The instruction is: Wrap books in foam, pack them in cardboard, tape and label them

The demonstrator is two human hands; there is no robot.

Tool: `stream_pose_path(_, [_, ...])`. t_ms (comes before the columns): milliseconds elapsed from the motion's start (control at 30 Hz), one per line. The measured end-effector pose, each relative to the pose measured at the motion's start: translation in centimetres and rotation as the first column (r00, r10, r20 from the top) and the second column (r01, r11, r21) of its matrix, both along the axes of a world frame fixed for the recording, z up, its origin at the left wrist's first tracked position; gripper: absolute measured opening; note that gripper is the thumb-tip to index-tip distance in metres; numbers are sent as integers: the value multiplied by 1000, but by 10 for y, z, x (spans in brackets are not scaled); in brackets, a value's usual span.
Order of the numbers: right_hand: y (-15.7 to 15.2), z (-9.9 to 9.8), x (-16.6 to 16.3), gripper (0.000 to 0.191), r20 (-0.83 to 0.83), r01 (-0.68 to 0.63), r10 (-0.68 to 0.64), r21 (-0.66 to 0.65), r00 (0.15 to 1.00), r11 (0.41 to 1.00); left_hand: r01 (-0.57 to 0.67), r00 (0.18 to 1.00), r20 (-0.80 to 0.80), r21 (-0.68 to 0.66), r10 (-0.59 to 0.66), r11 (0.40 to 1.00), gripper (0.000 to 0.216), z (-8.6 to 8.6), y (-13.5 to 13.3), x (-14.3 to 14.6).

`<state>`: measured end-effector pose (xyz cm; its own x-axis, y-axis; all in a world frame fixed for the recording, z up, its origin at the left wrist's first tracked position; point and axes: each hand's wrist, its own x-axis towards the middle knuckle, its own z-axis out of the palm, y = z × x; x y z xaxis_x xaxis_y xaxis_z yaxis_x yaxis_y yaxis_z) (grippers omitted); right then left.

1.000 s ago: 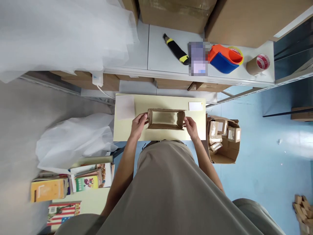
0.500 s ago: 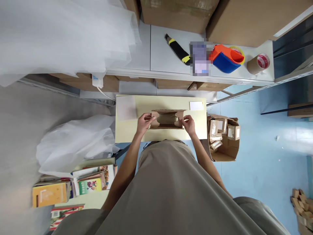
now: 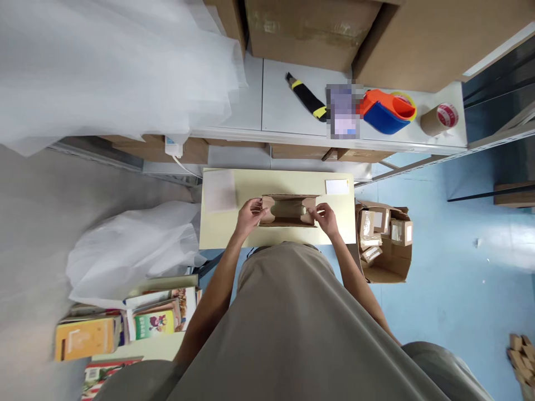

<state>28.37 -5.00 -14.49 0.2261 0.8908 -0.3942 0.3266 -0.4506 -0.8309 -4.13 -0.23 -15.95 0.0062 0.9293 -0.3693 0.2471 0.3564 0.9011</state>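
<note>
A small cardboard box (image 3: 288,221) is on the pale yellow table (image 3: 267,181) in front of my body, and I can see into it between its flaps. My left hand (image 3: 249,216) grips its left end, with thumb and fingers closed on the end flap. At the right end, my right hand (image 3: 325,218) pinches the other flap between thumb and fingers. A white card (image 3: 336,186) lies on the table beyond my right hand. Past my left hand is a thin translucent sheet (image 3: 220,191).
The shelf ahead holds a utility knife (image 3: 307,97), a blurred-out object (image 3: 343,111), an orange and blue tape dispenser (image 3: 387,111) and a tape roll (image 3: 438,120). Right of the table, a carton (image 3: 390,267) holds several small boxes. White plastic wrap (image 3: 137,245) and books (image 3: 86,337) lie left.
The whole view has shifted slightly, so most things sit a little lower in the picture. Both hands keep their hold on the box's end flaps, with hardly any movement relative to it.
</note>
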Motion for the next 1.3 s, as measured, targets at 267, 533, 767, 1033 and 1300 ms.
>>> stream_pose_path(267, [-24, 38, 11, 59, -82, -83, 91, 96, 992, 992, 182, 980, 87, -31, -179, 983, 64, 38, -21, -27])
stream_pose_path(533, [-23, 38, 6, 55, 129, -339, 319, 193, 939, 921, 325, 941, -135, 124, -309, 937, 68, 47, -33, -12])
stream_pose_path(767, [-19, 35, 8, 39, 287, -465, 400, 209, 870, 860, 446, 855, -375, 181, -358, 877, 45, 48, -32, -1])
stream_pose_path(1033, [-20, 15, 3, 36, 305, -316, 260, 150, 916, 937, 326, 852, -474, 146, -224, 934, 36, 32, -29, -5])
stream_pose_path(1300, [-21, 21, 2, 59, 356, -280, 218, 131, 909, 951, 375, 850, -462, 195, -252, 906, 41, 28, -28, -9])
